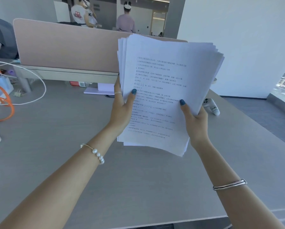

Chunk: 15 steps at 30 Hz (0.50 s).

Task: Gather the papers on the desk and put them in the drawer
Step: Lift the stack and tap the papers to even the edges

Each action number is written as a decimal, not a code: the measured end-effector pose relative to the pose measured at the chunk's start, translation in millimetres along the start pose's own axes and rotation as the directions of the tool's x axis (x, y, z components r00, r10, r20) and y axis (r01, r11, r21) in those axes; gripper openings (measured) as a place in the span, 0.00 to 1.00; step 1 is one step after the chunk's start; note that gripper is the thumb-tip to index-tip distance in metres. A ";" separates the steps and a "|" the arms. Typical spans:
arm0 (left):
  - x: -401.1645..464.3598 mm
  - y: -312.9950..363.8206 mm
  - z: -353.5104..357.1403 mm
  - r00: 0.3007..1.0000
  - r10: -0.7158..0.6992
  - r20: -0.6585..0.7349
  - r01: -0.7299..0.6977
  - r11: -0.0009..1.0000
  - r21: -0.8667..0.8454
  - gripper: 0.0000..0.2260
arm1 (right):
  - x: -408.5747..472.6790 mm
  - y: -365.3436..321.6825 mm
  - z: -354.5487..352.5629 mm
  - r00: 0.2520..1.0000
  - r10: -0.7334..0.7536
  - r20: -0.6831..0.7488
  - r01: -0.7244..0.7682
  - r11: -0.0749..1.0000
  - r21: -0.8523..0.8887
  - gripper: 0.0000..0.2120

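Observation:
A thick stack of white printed papers point(165, 76) is held up above the grey desk point(105, 171), tilted toward me, its sheets slightly fanned at the edges. My left hand point(122, 106) grips the stack's left edge, thumb on the front page. At the lower right edge my right hand point(194, 119) grips the same stack, thumb on top as well. No drawer is in view.
A white controller point(212, 106) lies on the desk right of the papers. A pink partition point(64, 48) stands along the back. White and orange cables point(6, 100) sit at the left. A lilac stand point(100, 90) and red box point(77, 83) rest by the partition. People stand beyond.

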<state>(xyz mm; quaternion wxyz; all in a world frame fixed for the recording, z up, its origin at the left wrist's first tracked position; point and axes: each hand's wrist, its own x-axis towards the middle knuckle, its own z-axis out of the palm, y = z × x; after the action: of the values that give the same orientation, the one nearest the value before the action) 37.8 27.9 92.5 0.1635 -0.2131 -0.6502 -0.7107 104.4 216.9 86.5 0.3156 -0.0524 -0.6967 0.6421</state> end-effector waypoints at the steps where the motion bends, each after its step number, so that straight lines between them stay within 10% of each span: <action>1: -0.9 -1.0 1.5 1.000 0.002 0.015 -0.002 1.000 -0.004 0.25 | -0.3 1.7 -2.1 1.000 -0.004 -0.012 0.004 1.000 0.004 0.02; 15: -19.4 -23.8 12.1 0.987 -0.136 0.087 0.139 0.990 -0.037 0.18 | -19.7 30.1 -11.7 1.000 0.007 -0.018 -0.009 0.993 -0.115 0.14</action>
<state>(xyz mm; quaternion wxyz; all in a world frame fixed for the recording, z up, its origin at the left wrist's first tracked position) 43.4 41.5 63.0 0.0821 -0.2009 -0.6543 -0.7244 116.0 222.7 51.0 0.3157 -0.0792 -0.7296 0.6015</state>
